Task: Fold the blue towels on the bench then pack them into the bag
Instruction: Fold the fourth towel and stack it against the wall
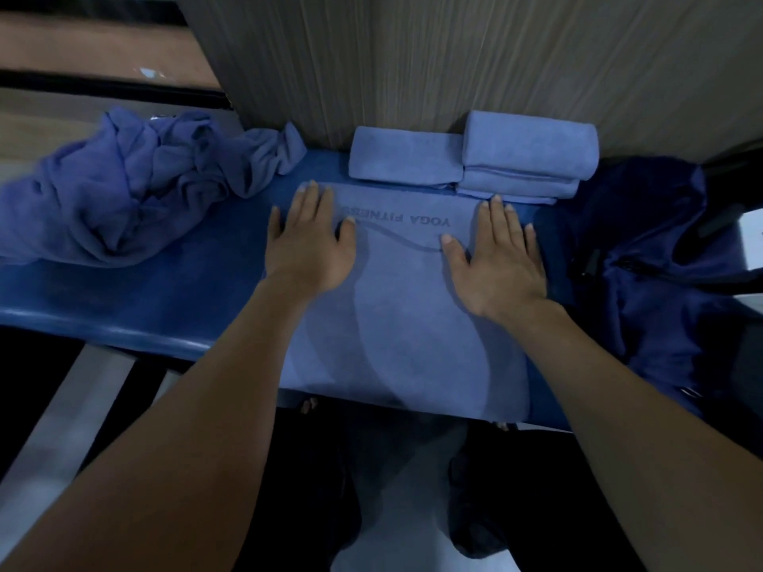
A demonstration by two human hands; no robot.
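Observation:
A blue towel point(404, 324) printed "YOGA FITNESS" lies flat across the blue bench point(136, 299), its near edge at the bench's front. My left hand point(309, 241) presses flat on the towel's far left part, fingers straight. My right hand point(499, 253) presses flat on its far right part. Behind it lie a folded towel point(404, 158) and, to its right, a stack of folded towels point(528, 154), all against the wall. A heap of unfolded blue towels point(124, 187) sits on the bench's left. The dark blue bag point(660, 274) stands at the right end.
A wood-grain wall panel point(454, 55) rises directly behind the bench. The floor point(62, 406) shows below the bench's front edge on the left. My legs and feet are under the bench edge.

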